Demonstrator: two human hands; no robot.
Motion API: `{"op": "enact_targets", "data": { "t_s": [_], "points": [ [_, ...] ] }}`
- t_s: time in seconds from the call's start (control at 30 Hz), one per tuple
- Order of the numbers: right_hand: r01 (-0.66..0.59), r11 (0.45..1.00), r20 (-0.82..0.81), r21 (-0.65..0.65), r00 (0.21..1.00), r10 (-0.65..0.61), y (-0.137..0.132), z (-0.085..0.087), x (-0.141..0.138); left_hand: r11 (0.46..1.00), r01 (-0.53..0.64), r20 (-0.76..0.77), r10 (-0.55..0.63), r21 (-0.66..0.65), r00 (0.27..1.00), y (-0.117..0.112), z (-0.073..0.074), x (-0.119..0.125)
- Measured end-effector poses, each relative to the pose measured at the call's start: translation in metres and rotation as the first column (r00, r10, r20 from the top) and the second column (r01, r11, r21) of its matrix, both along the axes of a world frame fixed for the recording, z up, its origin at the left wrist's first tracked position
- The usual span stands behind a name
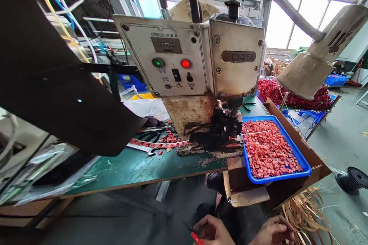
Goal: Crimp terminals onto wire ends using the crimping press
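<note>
Both hands sit low at the bottom edge, below the bench. My left hand (211,231) is curled and pinches a small red piece (196,238) that pokes out toward the lower left. My right hand (273,231) is beside it with fingers curled inward; what it holds, if anything, is hidden. Above them stands a worn grey press machine (189,61) marked C1-2.5A, with a green and a red lamp lit. A strip of red terminals (159,144) feeds into its black die (221,130). A blue tray (301,160) full of small red parts sits at the right.
The green bench top (138,166) carries a wrench and loose red bits. A cardboard box (313,157) holds the tray. A lamp head (313,65) on a flexible hose hangs at right. Red wire bundles (273,90) lie behind. A dark panel (57,76) blocks the left.
</note>
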State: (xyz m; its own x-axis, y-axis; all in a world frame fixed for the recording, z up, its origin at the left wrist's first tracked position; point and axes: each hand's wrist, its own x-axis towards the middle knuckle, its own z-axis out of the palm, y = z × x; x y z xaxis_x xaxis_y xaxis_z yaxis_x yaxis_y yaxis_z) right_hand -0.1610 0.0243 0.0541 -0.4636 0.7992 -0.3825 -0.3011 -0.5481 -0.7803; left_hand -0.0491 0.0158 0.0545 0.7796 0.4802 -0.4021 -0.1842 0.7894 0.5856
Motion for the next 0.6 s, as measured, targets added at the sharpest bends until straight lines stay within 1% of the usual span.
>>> {"op": "enact_targets", "data": {
  "t_s": [0.13,0.23,0.33,0.6],
  "points": [
    [-0.036,0.999,-0.036,0.009,0.999,0.036,-0.004,0.004,-0.003,0.999,-0.007,0.056,0.009,-0.036,0.998,-0.002,0.003,-0.007],
    [-0.042,0.999,-0.064,0.023,0.997,0.044,-0.005,0.001,-0.006,0.998,-0.015,0.081,0.020,-0.057,0.997,-0.003,0.003,-0.007],
    [-0.061,0.997,-0.049,0.040,0.997,0.063,-0.005,-0.002,-0.005,0.997,-0.014,0.099,0.021,-0.074,0.995,-0.003,0.003,-0.007],
    [-0.038,0.999,-0.030,0.032,0.999,0.039,-0.008,-0.008,-0.007,0.996,-0.012,0.122,0.023,-0.092,0.992,-0.003,0.007,-0.009]
  ]
}}
